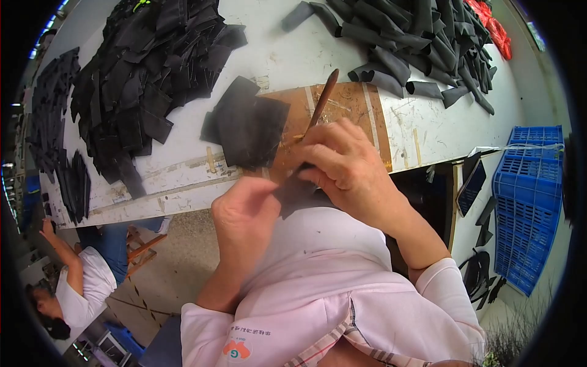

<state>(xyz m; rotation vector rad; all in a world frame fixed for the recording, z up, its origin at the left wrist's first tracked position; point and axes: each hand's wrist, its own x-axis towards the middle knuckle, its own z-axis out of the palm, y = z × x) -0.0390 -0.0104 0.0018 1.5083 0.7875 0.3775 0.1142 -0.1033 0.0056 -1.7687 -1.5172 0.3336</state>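
Observation:
In front of my belly, a small dark fabric piece (295, 192) spans the gap between my hands. My right hand (343, 160) pinches it between thumb and fingers. A slim brown stick with a tapered end (324, 98) also slants up and away from that hand's fingers. My left hand (243, 207), blurred by motion, has its fingertips closed at the left edge of the fabric. Just beyond, overlapping flat black fabric pieces (247, 125) lie partly on a brown board (373, 119) on the white table.
A large heap of flat black pieces (153, 79) covers the table's left. Rolled dark tubes (422, 46) pile up at the far right, beside a red plastic bag (493, 29). Blue crates (527, 208) stand at right. Another person (85, 278) sits at far left.

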